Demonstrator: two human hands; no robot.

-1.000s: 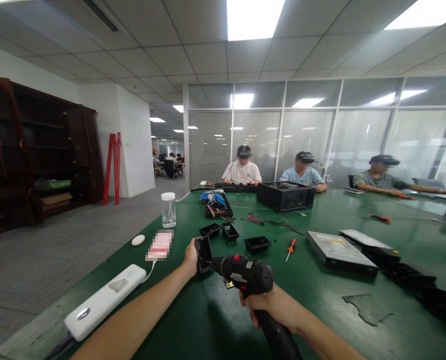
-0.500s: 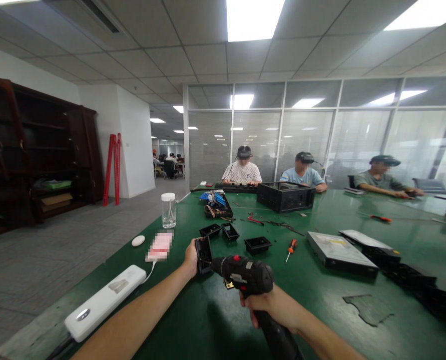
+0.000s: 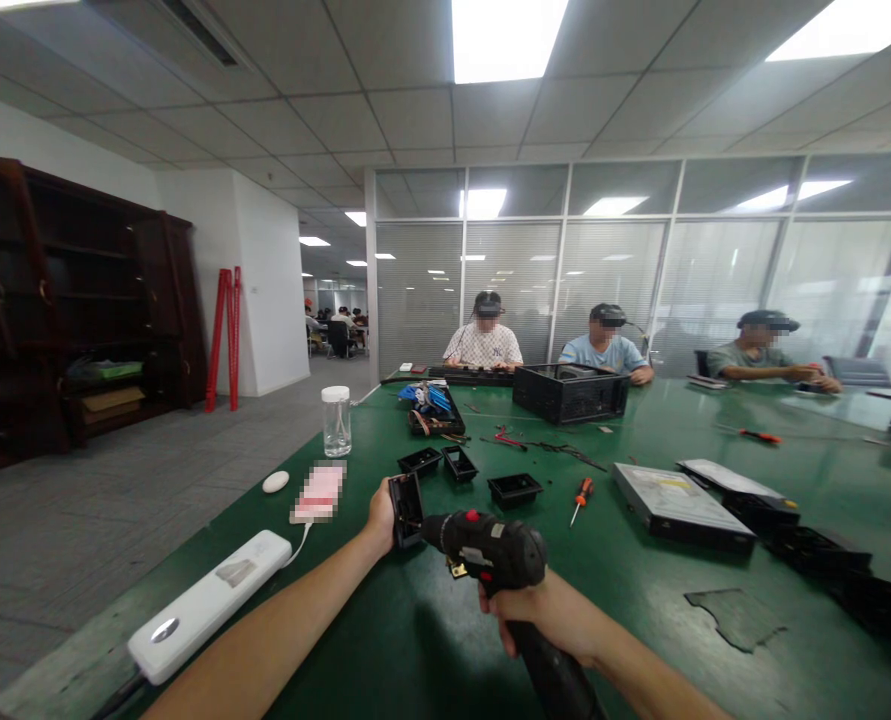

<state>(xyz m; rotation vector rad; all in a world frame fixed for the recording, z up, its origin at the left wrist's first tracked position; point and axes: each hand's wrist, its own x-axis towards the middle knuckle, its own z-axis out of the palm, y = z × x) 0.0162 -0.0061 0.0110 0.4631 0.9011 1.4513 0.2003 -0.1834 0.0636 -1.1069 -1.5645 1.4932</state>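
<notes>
My left hand [image 3: 382, 518] grips a small black plastic box [image 3: 407, 510] by its left side, its hollow face turned toward the drill. In my right hand [image 3: 539, 612] is a black cordless drill [image 3: 490, 548], with my fingers wrapped round its handle. The drill's nose points left into the box's opening; whether the bit touches anything inside cannot be made out. Just beyond the held box lie similar black boxes, one at the left [image 3: 420, 460], one in the middle [image 3: 460, 464] and one to the right [image 3: 515, 490].
An orange screwdriver [image 3: 582, 500] and a silver disc drive [image 3: 681, 505] lie to the right. A black computer case [image 3: 571, 392] stands farther back. At left are a white power strip [image 3: 212, 605], a phone [image 3: 320, 492] and a clear jar [image 3: 337, 425]. Several people sit across the green table [image 3: 385, 640].
My hands, the box and the drill have hardly moved. Across the table, the person at far right has raised their hands slightly.
</notes>
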